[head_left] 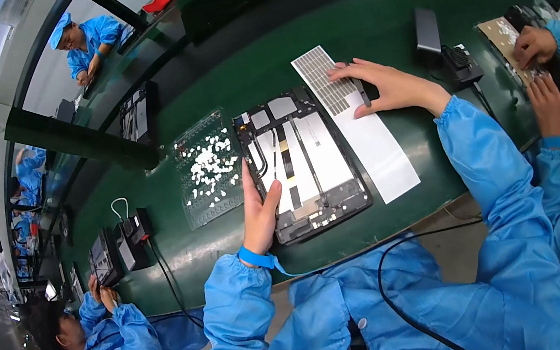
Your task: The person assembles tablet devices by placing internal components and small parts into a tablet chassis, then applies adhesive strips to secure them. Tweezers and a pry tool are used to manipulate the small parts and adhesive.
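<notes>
An opened tablet [322,156], its inside parts showing, lies on the green bench in front of me. My left hand [258,212] grips its left edge, the thumb over the lower left part and the fingers along the side. To its right is a long white label sheet [387,163] with a grid of small grey labels at its far end. Over that grid, my right hand [395,85] is curled around a dark slim tool [362,93]; its exact kind is unclear. The fingertips are at the labels.
Left of the tablet, a clear tray [200,208] bears many small white pieces. Grey and black boxes [426,31] with cables stand at the right. A green post [79,139] crosses at the left. Co-workers sit on both sides; one's hands [535,47] work at the far right.
</notes>
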The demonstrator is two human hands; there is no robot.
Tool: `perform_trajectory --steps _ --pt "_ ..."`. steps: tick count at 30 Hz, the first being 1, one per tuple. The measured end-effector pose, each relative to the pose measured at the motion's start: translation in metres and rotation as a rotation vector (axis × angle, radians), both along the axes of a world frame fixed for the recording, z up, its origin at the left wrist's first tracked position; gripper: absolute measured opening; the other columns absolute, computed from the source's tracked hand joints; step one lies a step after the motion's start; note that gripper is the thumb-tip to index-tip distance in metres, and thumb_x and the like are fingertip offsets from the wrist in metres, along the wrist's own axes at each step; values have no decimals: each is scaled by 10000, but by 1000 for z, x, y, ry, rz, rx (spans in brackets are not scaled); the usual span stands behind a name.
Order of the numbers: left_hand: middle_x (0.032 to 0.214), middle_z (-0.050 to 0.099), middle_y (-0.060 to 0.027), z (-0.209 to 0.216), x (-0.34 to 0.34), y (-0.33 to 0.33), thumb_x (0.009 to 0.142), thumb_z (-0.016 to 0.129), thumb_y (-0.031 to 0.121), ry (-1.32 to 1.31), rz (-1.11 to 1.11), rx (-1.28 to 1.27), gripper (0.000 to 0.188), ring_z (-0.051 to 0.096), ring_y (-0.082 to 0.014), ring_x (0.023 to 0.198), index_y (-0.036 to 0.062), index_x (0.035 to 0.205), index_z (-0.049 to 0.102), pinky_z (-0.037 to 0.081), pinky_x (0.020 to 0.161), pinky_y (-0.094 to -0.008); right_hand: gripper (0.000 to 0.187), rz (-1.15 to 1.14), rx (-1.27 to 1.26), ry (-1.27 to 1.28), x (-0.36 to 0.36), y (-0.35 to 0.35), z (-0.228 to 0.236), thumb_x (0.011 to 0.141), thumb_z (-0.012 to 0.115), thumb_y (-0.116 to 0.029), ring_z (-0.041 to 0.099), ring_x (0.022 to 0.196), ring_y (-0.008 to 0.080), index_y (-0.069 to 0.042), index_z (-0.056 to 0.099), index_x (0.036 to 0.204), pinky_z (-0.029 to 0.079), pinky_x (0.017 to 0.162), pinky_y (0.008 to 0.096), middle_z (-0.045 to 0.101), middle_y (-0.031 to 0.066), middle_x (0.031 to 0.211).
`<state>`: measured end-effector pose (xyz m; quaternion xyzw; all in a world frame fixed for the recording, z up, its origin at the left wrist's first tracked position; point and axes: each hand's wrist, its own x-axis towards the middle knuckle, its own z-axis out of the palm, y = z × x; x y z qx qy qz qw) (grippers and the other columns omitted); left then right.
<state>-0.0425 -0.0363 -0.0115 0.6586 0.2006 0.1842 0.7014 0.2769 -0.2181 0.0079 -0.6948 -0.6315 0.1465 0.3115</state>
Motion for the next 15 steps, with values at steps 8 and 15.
perform_trajectory --steps 8,15 --pt "1083 558 -198 94 19 -24 928 635 239 654 -124 1138 686 585 -398 944 54 1517 335 506 832 -438 337 -245 576 164 1 4 -7 991 611 -227 670 839 136 -113 590 1308 509 703 259 727 99 1022" --pt "1382 474 -215 34 123 -7 990 535 291 -115 -479 1510 382 433 -405 1310 223 1359 600 327 1114 -506 341 -440 241 708 3 1 -8 1017 570 -313 543 605 33 4 682 1073 405 492 194 627 23 742"
